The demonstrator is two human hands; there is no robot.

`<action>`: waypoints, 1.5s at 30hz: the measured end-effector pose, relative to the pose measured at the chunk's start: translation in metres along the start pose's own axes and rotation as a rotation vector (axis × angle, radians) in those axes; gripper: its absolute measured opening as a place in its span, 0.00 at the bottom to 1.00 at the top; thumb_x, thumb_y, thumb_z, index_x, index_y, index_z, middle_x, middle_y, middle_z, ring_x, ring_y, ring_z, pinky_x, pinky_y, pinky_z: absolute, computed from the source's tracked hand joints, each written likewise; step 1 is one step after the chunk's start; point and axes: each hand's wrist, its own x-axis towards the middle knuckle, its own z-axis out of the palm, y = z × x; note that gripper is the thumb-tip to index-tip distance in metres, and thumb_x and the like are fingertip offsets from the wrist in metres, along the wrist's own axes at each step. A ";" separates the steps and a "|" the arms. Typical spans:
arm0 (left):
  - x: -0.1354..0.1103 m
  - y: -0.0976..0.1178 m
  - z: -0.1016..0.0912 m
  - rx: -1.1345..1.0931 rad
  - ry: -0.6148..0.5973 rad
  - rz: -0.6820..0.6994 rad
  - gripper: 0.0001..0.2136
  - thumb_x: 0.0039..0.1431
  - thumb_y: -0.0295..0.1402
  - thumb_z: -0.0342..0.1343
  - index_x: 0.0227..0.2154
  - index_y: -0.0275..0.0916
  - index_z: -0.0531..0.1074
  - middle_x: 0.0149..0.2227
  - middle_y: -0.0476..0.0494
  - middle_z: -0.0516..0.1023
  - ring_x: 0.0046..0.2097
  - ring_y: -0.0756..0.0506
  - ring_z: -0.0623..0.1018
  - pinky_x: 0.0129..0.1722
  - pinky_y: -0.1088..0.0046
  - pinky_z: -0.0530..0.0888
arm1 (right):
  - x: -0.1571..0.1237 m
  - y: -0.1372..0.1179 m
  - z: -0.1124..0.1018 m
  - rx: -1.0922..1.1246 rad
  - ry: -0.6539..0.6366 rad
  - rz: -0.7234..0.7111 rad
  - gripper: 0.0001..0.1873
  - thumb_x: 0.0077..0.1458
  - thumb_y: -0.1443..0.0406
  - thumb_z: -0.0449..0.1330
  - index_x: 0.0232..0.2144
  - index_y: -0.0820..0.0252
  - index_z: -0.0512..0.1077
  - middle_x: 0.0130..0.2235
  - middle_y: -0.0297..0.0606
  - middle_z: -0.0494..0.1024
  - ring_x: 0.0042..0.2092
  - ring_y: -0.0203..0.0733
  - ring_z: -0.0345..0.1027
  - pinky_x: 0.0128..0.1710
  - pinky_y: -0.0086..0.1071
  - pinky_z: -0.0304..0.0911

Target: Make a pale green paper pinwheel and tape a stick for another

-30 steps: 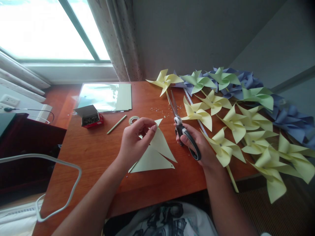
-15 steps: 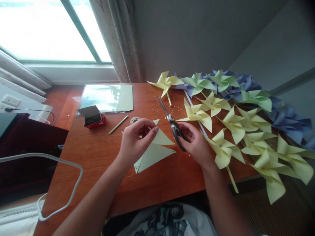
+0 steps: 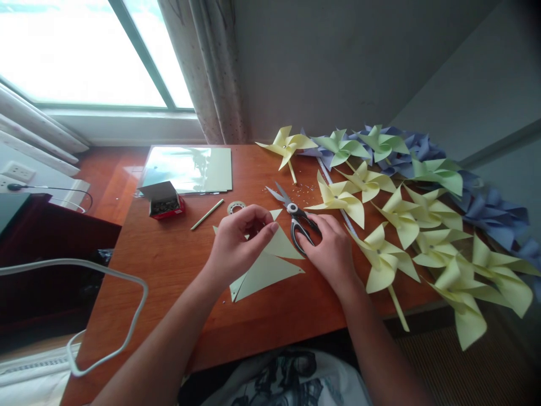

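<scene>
My left hand (image 3: 239,245) pinches the folded corners of a pale yellow cut paper square (image 3: 264,262) that lies on the wooden table (image 3: 169,265). Its triangular flaps spread out to the right of my fingers. My right hand (image 3: 332,251) rests on the table with curled fingers over the black handles of the scissors (image 3: 293,217). The scissors lie flat, blades slightly apart and pointing to the upper left.
Several yellow, green and blue paper pinwheels (image 3: 401,211) cover the right side of the table. A red box of pins (image 3: 164,203), a green stick (image 3: 207,214), a tape ring (image 3: 235,207) and a stack of paper sheets (image 3: 188,169) lie at the back left. A white cable (image 3: 105,270) loops on the left.
My right hand has swung the scissors from upright blades down flat onto the table, closer to the paper. My left hand has kept its pinch on the paper.
</scene>
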 end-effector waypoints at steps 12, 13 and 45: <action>0.002 0.001 0.005 -0.141 0.055 -0.054 0.09 0.56 0.36 0.67 0.30 0.38 0.73 0.27 0.50 0.71 0.29 0.52 0.68 0.27 0.76 0.64 | 0.000 0.001 0.003 -0.103 -0.067 -0.037 0.22 0.57 0.64 0.64 0.53 0.62 0.73 0.48 0.51 0.77 0.51 0.59 0.72 0.53 0.50 0.70; 0.002 0.000 0.005 -0.140 0.053 -0.053 0.09 0.56 0.36 0.67 0.30 0.38 0.73 0.27 0.50 0.72 0.29 0.52 0.68 0.27 0.76 0.64 | 0.000 0.001 0.003 -0.100 -0.070 -0.037 0.22 0.57 0.65 0.64 0.53 0.62 0.73 0.48 0.51 0.77 0.51 0.59 0.72 0.54 0.50 0.70; 0.003 -0.006 0.004 -0.028 -0.007 -0.076 0.06 0.59 0.35 0.62 0.32 0.38 0.75 0.28 0.47 0.73 0.29 0.49 0.70 0.28 0.73 0.67 | 0.033 -0.037 -0.005 0.820 -0.285 0.103 0.06 0.58 0.61 0.64 0.38 0.56 0.77 0.38 0.37 0.83 0.41 0.44 0.79 0.43 0.37 0.75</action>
